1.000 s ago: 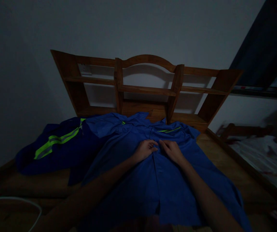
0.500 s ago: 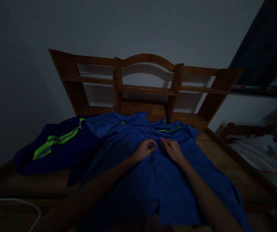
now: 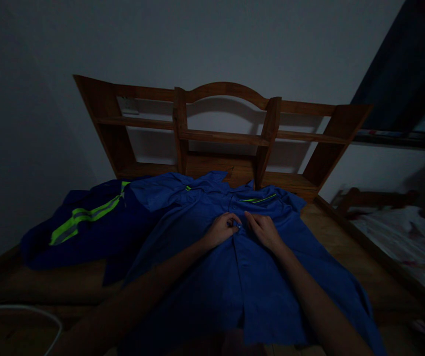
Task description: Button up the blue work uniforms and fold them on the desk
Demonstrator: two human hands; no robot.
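Pretty dark in here. On the left there's a navy jacket (image 3: 82, 222) with hi-vis stripes, bunched up. The blue shirt (image 3: 205, 282) lies flat mid-way across the wooden bed (image 3: 346, 237). The left hand (image 3: 222, 228) and right hand (image 3: 262, 230) both pinch its front opening, fingertips nearly meeting.

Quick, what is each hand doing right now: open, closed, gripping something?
Left hand: curled shut, pinching the front edge of the blue cloth work shirt.
Right hand: fingers on the same edge; grip cannot be told in the dim light.
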